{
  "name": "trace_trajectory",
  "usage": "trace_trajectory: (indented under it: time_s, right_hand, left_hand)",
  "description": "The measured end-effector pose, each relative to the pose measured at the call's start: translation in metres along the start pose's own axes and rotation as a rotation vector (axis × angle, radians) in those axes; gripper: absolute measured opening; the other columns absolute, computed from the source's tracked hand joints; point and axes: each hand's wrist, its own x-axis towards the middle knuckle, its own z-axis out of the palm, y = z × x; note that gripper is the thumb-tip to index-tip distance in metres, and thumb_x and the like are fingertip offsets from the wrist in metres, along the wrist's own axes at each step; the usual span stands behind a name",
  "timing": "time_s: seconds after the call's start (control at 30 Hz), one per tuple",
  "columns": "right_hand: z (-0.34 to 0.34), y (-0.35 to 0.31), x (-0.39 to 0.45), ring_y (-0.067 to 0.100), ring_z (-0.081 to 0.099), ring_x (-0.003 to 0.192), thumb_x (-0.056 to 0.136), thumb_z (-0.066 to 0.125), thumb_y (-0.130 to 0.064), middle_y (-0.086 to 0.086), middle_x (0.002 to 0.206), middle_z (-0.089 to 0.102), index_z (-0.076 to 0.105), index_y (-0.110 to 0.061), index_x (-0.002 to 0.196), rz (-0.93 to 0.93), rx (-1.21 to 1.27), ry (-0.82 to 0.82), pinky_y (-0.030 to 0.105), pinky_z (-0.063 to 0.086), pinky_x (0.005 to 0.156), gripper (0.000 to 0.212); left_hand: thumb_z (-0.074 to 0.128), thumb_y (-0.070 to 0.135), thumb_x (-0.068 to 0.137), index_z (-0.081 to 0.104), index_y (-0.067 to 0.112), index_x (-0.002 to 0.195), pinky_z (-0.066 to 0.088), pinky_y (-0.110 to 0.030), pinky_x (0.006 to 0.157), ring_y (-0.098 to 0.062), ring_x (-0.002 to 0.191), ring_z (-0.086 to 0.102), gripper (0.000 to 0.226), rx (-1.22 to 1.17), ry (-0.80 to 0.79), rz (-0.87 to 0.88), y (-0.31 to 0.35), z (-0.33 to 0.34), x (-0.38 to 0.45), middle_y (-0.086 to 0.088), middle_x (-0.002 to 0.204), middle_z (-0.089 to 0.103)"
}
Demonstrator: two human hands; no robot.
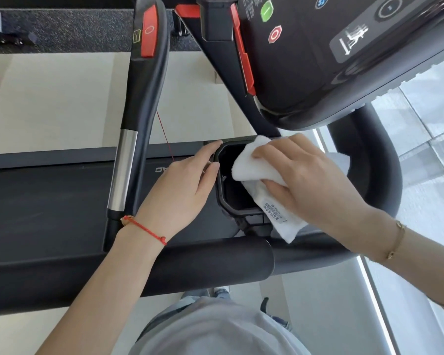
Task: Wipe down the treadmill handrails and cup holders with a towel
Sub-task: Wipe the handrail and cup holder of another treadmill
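A black cup holder (222,198) with an angular rim sits below the treadmill console. My right hand (308,178) grips a folded white towel (251,165) and presses it into the holder's right side; a care label shows on the towel's lower part. My left hand (182,190) lies flat against the holder's left rim, fingers extended and holding nothing. A thick black padded handrail (210,262) runs across just below both hands and curves up on the right (379,175).
The dark console (331,55) with green and red buttons overhangs the holder from above. A black and silver handle bar (128,149) with a red top stands to the left. The treadmill belt (49,201) lies below. Pale floor and window glass are on the right.
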Motion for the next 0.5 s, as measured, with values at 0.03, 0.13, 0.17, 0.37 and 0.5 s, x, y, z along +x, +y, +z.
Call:
trace_trajectory:
  time_s: [0.03,0.13,0.17,0.37,0.5]
  right_hand:
    - [0.001,0.001,0.007,0.031,0.057,0.085,0.078,0.064,-0.016,0.009,0.094,0.065,0.065,-0.009,0.106,-0.023,0.023,-0.017,0.032,0.044,0.077,0.029]
    - [0.001,-0.003,0.026,0.029,0.059,0.083,0.081,0.065,-0.028,0.005,0.084,0.064,0.067,-0.017,0.107,-0.044,0.158,-0.168,0.037,0.05,0.069,0.028]
    - [0.001,-0.004,0.032,0.028,0.06,0.083,0.084,0.062,-0.032,0.005,0.084,0.063,0.067,-0.021,0.109,-0.027,0.187,-0.214,0.038,0.051,0.069,0.028]
    - [0.008,0.001,0.046,0.03,0.06,0.075,0.086,0.045,-0.047,0.006,0.079,0.062,0.062,-0.027,0.105,-0.084,0.137,-0.304,0.036,0.046,0.062,0.032]
    - [0.02,-0.004,0.048,0.029,0.06,0.055,0.082,0.065,-0.04,0.006,0.061,0.061,0.066,-0.019,0.088,-0.22,-0.106,-0.316,0.027,0.027,0.05,0.022]
  left_hand:
    - [0.038,0.032,0.105,0.036,0.034,0.15,0.052,-0.045,0.078,-0.014,0.079,0.063,0.046,-0.005,0.001,-0.001,0.0,0.0,0.0,0.008,0.092,0.067]
    - [0.038,0.032,0.104,0.035,0.035,0.15,0.053,-0.048,0.079,-0.021,0.083,0.065,0.046,-0.007,0.008,-0.004,-0.002,0.0,-0.001,0.001,0.094,0.068]
    - [0.038,0.032,0.104,0.035,0.035,0.15,0.053,-0.048,0.079,-0.021,0.084,0.065,0.046,-0.003,0.008,-0.003,-0.002,0.0,-0.001,0.0,0.094,0.069]
    - [0.036,0.034,0.103,0.033,0.035,0.151,0.053,-0.045,0.078,-0.019,0.085,0.065,0.048,-0.005,0.012,-0.007,-0.001,-0.002,-0.002,-0.001,0.093,0.068]
    - [0.033,0.038,0.102,0.032,0.037,0.152,0.053,-0.041,0.076,-0.013,0.08,0.062,0.05,0.019,0.01,-0.013,0.0,-0.002,-0.001,0.004,0.097,0.067]
